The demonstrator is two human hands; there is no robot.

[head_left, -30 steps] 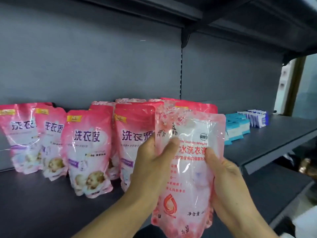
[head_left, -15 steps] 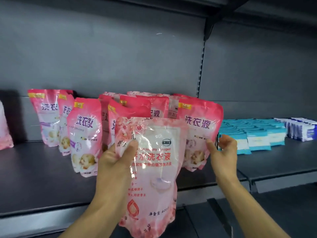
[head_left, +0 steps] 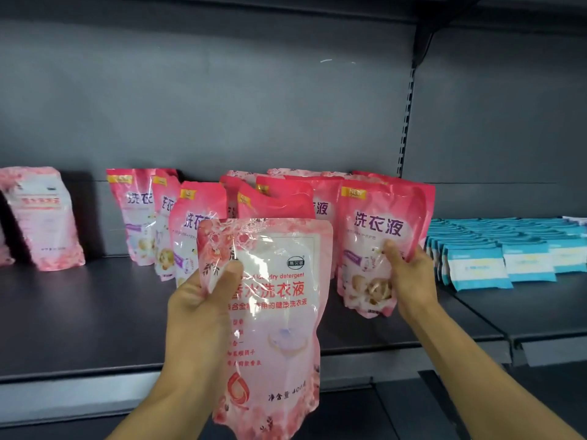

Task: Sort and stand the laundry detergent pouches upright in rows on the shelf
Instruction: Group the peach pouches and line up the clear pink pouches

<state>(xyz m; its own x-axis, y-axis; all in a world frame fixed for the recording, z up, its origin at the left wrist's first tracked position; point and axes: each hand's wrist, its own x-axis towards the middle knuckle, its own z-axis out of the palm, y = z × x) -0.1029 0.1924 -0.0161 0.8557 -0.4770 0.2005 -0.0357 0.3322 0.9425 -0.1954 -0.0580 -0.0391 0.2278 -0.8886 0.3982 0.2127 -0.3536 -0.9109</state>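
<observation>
My left hand (head_left: pixel 203 309) grips a pale pink floral detergent pouch (head_left: pixel 276 312) by its left edge, thumb on the front, and holds it upright in front of the shelf. My right hand (head_left: pixel 409 277) grips the right side of a deeper pink pouch (head_left: pixel 378 236) that stands at the right end of a cluster of several like pouches (head_left: pixel 203 217) on the dark shelf (head_left: pixel 95 328). Another pale floral pouch (head_left: pixel 41 217) stands apart at the far left.
Rows of blue and white packets (head_left: pixel 508 249) fill the shelf section to the right. A slotted upright (head_left: pixel 406 122) divides the grey back panel. A lower shelf (head_left: pixel 444 408) shows below the front edge.
My right hand let go of the floral pouch and moved right, taking hold of the rightmost deep pink pouch. The view swung left, bringing the far-left floral pouch into sight.
</observation>
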